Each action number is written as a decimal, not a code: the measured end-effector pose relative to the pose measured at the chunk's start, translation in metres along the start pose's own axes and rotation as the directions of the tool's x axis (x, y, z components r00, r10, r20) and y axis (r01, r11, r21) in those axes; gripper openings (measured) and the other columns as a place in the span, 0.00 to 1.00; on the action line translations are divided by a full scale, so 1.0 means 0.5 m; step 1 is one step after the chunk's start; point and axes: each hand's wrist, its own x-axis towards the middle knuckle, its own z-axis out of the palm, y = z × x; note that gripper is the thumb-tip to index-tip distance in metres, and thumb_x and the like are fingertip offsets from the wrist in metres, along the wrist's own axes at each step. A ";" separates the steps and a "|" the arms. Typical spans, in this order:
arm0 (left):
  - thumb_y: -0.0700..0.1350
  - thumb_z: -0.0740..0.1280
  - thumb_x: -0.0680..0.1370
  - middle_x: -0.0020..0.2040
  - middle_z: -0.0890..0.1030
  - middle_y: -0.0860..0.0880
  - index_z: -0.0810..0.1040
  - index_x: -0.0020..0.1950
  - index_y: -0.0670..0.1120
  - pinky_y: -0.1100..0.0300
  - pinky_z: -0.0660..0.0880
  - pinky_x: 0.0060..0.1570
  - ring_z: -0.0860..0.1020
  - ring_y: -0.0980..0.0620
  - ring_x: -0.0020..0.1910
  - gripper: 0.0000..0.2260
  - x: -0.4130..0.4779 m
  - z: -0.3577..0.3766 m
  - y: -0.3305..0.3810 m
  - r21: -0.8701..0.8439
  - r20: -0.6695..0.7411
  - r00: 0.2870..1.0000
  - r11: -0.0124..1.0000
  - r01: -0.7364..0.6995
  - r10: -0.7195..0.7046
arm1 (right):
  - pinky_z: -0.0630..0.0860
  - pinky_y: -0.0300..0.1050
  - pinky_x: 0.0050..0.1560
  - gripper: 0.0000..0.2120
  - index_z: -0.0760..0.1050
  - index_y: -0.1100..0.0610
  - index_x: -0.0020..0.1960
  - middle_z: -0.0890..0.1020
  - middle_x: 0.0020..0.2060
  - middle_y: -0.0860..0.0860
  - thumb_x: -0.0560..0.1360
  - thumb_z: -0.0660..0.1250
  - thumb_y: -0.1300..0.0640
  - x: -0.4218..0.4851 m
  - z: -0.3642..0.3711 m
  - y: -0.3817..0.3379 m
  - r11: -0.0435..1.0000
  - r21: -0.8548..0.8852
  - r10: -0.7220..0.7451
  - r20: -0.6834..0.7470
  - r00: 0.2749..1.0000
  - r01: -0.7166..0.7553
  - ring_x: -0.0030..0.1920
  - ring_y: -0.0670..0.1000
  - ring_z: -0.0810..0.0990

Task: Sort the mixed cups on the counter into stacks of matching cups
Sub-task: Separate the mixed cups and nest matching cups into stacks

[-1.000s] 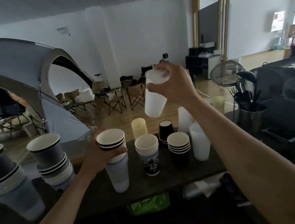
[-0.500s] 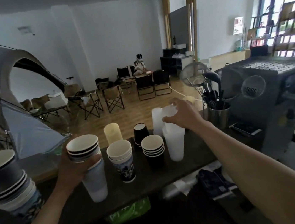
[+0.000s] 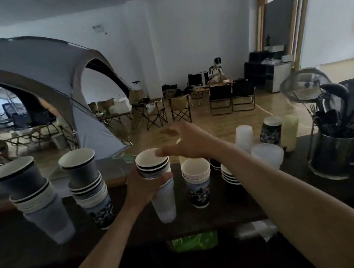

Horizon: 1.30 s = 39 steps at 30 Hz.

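My left hand (image 3: 143, 188) grips a mixed stack (image 3: 158, 180) of dark paper cups nested on a frosted plastic cup, standing on the dark counter (image 3: 258, 201). My right hand (image 3: 187, 142) hovers just above and right of that stack's rim with spread fingers, holding nothing. To the right stand a printed cup stack (image 3: 197, 181), a black cup stack (image 3: 229, 175) partly hidden by my forearm, and clear plastic cups (image 3: 268, 155). Two tall mixed stacks lean at the left (image 3: 88, 185) and far left (image 3: 35, 199).
At the back right stand more clear cups (image 3: 244, 135), a printed cup (image 3: 270, 130) and a yellowish cup (image 3: 289, 132). A metal utensil holder (image 3: 330, 155) with a strainer is at the right edge. A green bag (image 3: 191, 241) lies below the counter front.
My right hand has let go of the clear cup on the clear stack at the right and has swung left, empty, over the stack in my left hand. The camera turned left.
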 end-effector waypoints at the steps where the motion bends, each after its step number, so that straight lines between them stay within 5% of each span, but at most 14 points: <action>1: 0.41 0.83 0.61 0.52 0.80 0.60 0.78 0.58 0.49 0.77 0.74 0.47 0.79 0.70 0.49 0.28 -0.001 -0.001 0.003 -0.016 0.002 1.000 1.000 0.002 -0.002 | 0.74 0.45 0.58 0.32 0.76 0.52 0.66 0.80 0.60 0.48 0.67 0.77 0.41 0.011 0.028 -0.014 1.000 -0.007 -0.026 0.040 0.999 0.026 0.60 0.49 0.78; 4: 0.45 0.84 0.58 0.50 0.81 0.60 0.78 0.57 0.49 0.77 0.73 0.45 0.79 0.73 0.47 0.29 -0.004 -0.007 0.007 -0.053 0.014 1.000 0.998 0.026 -0.025 | 0.73 0.44 0.52 0.33 0.75 0.51 0.63 0.79 0.58 0.47 0.63 0.79 0.42 0.034 0.084 -0.026 0.996 -0.079 -0.045 0.086 0.995 0.052 0.56 0.49 0.77; 8: 0.46 0.85 0.57 0.53 0.82 0.53 0.79 0.58 0.44 0.70 0.77 0.49 0.80 0.60 0.51 0.32 -0.007 -0.009 0.012 -0.044 0.003 0.998 0.997 0.068 -0.068 | 0.74 0.43 0.52 0.33 0.76 0.50 0.63 0.80 0.57 0.47 0.61 0.82 0.46 0.043 0.088 -0.022 1.000 0.010 -0.018 0.056 0.998 0.017 0.56 0.49 0.77; 11: 0.38 0.83 0.62 0.54 0.81 0.52 0.77 0.58 0.48 0.77 0.73 0.46 0.79 0.66 0.49 0.28 -0.010 -0.006 0.022 -0.036 0.027 0.999 0.999 0.024 -0.023 | 0.74 0.42 0.52 0.33 0.77 0.50 0.62 0.81 0.56 0.46 0.60 0.82 0.46 0.040 0.080 -0.015 0.998 0.058 0.001 0.043 0.999 -0.003 0.55 0.48 0.78; 17: 0.44 0.83 0.63 0.50 0.77 0.60 0.73 0.58 0.50 0.79 0.70 0.41 0.77 0.68 0.46 0.29 -0.006 -0.012 0.012 0.041 0.042 0.999 0.999 -0.004 0.002 | 0.76 0.38 0.49 0.30 0.76 0.50 0.63 0.78 0.56 0.48 0.64 0.80 0.48 0.032 -0.007 -0.018 0.964 0.266 0.023 -0.157 0.987 0.020 0.54 0.48 0.77; 21: 0.42 0.83 0.63 0.51 0.78 0.59 0.71 0.55 0.58 0.78 0.71 0.44 0.77 0.72 0.48 0.29 0.000 -0.013 -0.001 0.032 0.061 0.998 0.999 -0.021 0.019 | 0.74 0.48 0.59 0.34 0.71 0.49 0.69 0.77 0.63 0.49 0.65 0.77 0.45 -0.004 -0.115 0.038 0.996 0.038 0.083 -0.211 0.974 -0.076 0.59 0.50 0.75; 27: 0.48 0.82 0.62 0.57 0.81 0.49 0.73 0.64 0.45 0.68 0.73 0.49 0.79 0.56 0.55 0.34 0.007 -0.009 -0.023 0.023 0.098 0.995 1.000 -0.005 0.002 | 0.71 0.52 0.62 0.41 0.69 0.50 0.71 0.73 0.68 0.52 0.62 0.75 0.37 -0.072 -0.135 0.193 0.869 -0.321 0.346 -0.151 0.926 -0.377 0.66 0.56 0.72; 32: 0.47 0.83 0.62 0.56 0.80 0.52 0.71 0.64 0.48 0.69 0.72 0.49 0.78 0.60 0.54 0.35 0.006 -0.011 -0.016 0.005 0.111 0.994 1.000 0.015 -0.015 | 0.70 0.49 0.54 0.40 0.67 0.50 0.72 0.73 0.66 0.52 0.65 0.74 0.36 -0.097 -0.088 0.250 0.835 -0.410 0.366 -0.083 0.927 -0.366 0.65 0.56 0.72; 39: 0.43 0.83 0.62 0.54 0.79 0.59 0.71 0.63 0.50 0.72 0.72 0.47 0.77 0.65 0.52 0.34 0.002 -0.008 -0.008 -0.036 0.126 0.990 0.997 0.061 -0.057 | 0.56 0.61 0.73 0.40 0.67 0.48 0.70 0.75 0.66 0.48 0.64 0.71 0.30 -0.099 -0.041 0.296 0.757 -0.557 0.439 0.046 0.898 -0.342 0.68 0.54 0.71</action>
